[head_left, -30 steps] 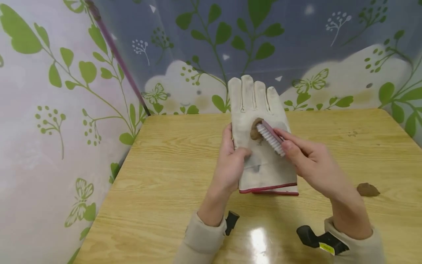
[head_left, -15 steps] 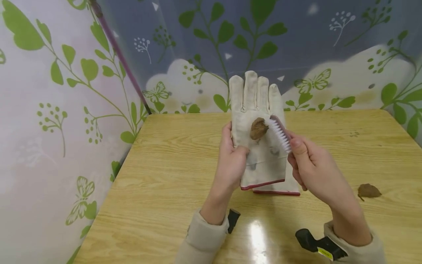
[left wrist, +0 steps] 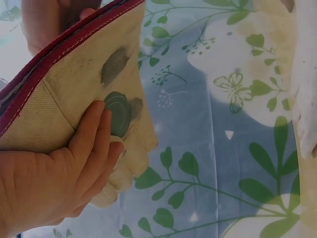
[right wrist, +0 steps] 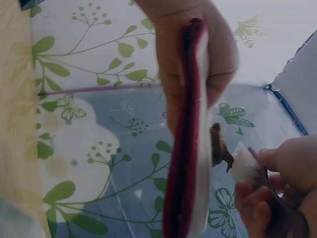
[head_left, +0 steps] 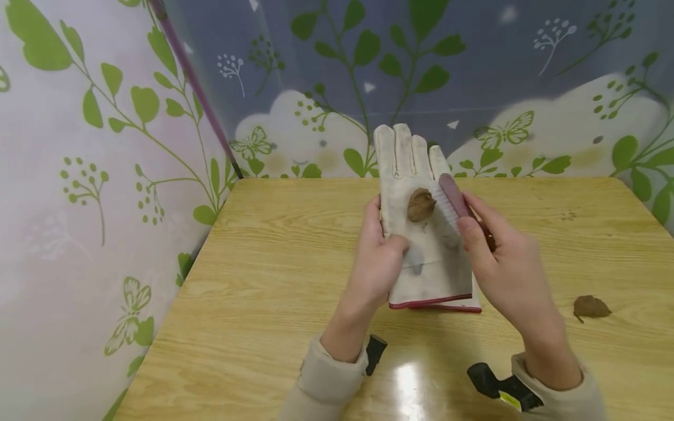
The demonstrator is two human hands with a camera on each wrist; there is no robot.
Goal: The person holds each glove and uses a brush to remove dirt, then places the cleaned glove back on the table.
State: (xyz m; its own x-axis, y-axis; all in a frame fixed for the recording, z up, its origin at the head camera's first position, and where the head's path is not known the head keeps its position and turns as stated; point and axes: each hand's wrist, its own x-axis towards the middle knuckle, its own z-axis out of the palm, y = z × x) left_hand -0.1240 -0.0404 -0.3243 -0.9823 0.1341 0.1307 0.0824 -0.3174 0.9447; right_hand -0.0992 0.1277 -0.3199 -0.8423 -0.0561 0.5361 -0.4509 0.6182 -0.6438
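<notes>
My left hand (head_left: 376, 263) grips an off-white work glove (head_left: 439, 275) with a dark red cuff edge, thumb on its upper face. In the left wrist view, my fingers lie across the underside, near a green oval patch (left wrist: 119, 115) and grey smudges. A crumpled brown dry leaf (head_left: 421, 206) lies on the glove's face, above grey stains. My right hand (head_left: 511, 269) holds a small brush (head_left: 454, 196) with a mauve back and white bristles. The bristles (right wrist: 243, 163) face the leaf from its right side.
Part of a second glove (head_left: 476, 303) with the same red edge shows below the held one. Another dry leaf (head_left: 591, 306) lies on the wooden table (head_left: 263, 263) at right. Leaf-patterned walls (head_left: 326, 146) enclose the back and left.
The brush has moved off the leaf to its right, and its back has turned toward the head camera. The held glove tilted up, then came down again, shifting slightly right with my left hand.
</notes>
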